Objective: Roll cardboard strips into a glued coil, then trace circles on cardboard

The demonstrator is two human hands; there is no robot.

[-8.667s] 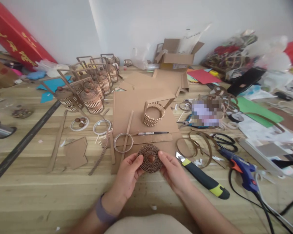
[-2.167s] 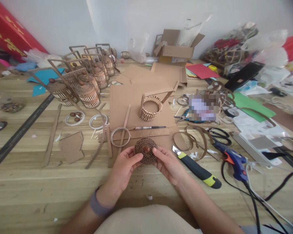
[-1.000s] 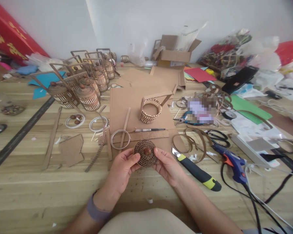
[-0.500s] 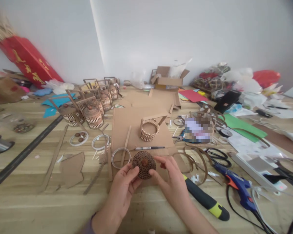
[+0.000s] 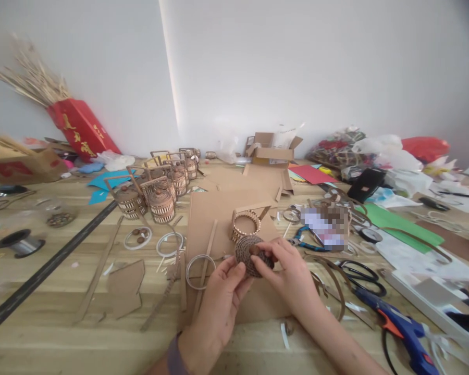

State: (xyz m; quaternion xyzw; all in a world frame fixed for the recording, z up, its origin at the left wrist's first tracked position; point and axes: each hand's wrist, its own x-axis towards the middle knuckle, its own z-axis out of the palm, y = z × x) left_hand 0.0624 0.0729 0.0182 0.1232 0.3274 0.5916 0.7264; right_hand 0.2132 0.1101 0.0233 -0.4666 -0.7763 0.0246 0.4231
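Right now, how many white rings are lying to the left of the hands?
3: a far ring around brown beads, a middle ring just right of it, and a near ring closest to the left hand. More may be hidden or stacked.

disc: brown, concentric rings | basket behind disc: brown-and-cream stripes | glue gun right of disc: blue, orange trigger | paper right of disc: green

Free passage over the near-left tabletop, but a handled basket just behind the coiled disc.
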